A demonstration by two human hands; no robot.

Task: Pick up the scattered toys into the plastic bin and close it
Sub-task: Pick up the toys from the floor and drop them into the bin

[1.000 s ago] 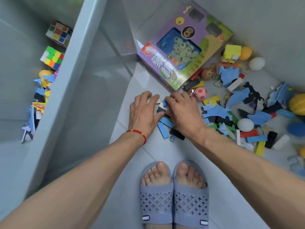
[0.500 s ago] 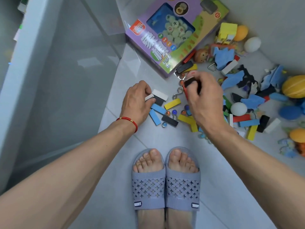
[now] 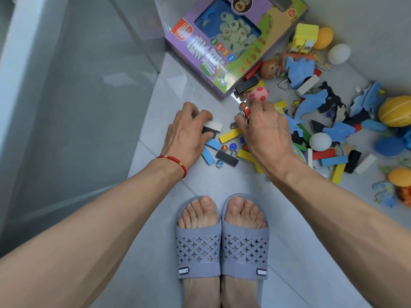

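Toys lie scattered on the grey tiled floor. My left hand grips a white block and a black one stacked under it. My right hand holds a pink-and-red toy ball at its fingertips, together with a red and a black block and a metal hook. Between and below the hands lie blue blocks, a yellow block, a black block and several glass marbles. The translucent plastic bin stands at the left; its inside is out of view.
A purple chess-set box lies beyond the hands. At the right are blue foam shapes, white balls, orange and yellow balls, and coloured blocks. My feet in grey slippers stand just behind the hands.
My right hand has taken the pink ball up at its fingertips, on top of the blocks it held. My left hand has closed round the white and black blocks. The view tilted down.
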